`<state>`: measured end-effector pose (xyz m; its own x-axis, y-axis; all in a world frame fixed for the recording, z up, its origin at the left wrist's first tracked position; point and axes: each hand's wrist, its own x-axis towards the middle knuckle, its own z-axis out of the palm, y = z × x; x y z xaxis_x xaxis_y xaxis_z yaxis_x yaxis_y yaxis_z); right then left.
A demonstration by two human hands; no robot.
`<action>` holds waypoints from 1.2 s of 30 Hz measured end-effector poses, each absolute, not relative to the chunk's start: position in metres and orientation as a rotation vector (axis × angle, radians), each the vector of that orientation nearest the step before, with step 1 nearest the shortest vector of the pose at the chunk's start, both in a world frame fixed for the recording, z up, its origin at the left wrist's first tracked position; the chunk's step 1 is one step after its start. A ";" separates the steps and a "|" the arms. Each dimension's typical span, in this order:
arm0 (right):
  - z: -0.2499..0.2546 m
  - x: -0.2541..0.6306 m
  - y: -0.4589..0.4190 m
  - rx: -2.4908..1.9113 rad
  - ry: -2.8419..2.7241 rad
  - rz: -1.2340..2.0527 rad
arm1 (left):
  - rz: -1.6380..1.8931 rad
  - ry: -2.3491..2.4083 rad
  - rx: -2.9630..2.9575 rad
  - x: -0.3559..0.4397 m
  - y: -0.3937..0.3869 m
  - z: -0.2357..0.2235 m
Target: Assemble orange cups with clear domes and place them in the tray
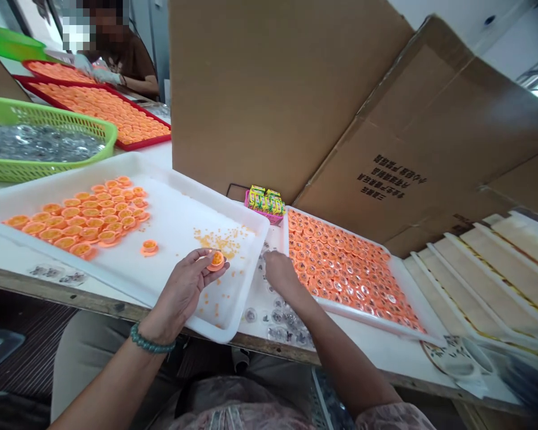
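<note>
My left hand [189,279], with a beaded bracelet on its wrist, pinches a small orange cup-shaped piece [216,259] with yellow bits inside. It is over the right part of a white tray [174,263]. Rows of similar orange pieces [89,218] fill the tray's left side, and a single orange piece [149,246] sits apart from them. Loose yellow bits [226,242] are scattered near my left hand. My right hand [278,272] is closed, fingers pointing down, between the two trays above small clear plastic pieces [284,319]. Its fingertips are largely hidden, so what they hold is unclear.
On the right, a white tray [367,316] carries rows of orange pieces with clear, dark-marked tops. A pink basket [269,216] of small yellow-green packets stands against cardboard [269,101]. Stacked trays [488,275], a green basket [49,170] and red trays [150,143] surround; a gloved person works behind.
</note>
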<state>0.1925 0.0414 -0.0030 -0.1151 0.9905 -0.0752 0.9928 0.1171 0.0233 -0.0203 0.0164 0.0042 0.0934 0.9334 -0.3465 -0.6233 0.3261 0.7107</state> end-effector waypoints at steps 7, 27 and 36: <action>-0.053 0.170 0.027 2.038 2.213 0.038 | 1.198 0.901 0.456 -0.020 0.016 0.008; -0.066 0.177 -0.003 1.933 2.382 0.120 | 1.203 0.914 0.471 -0.021 0.018 0.007; -0.065 0.180 -0.018 2.047 2.457 0.106 | 1.200 0.924 0.482 -0.021 0.018 0.006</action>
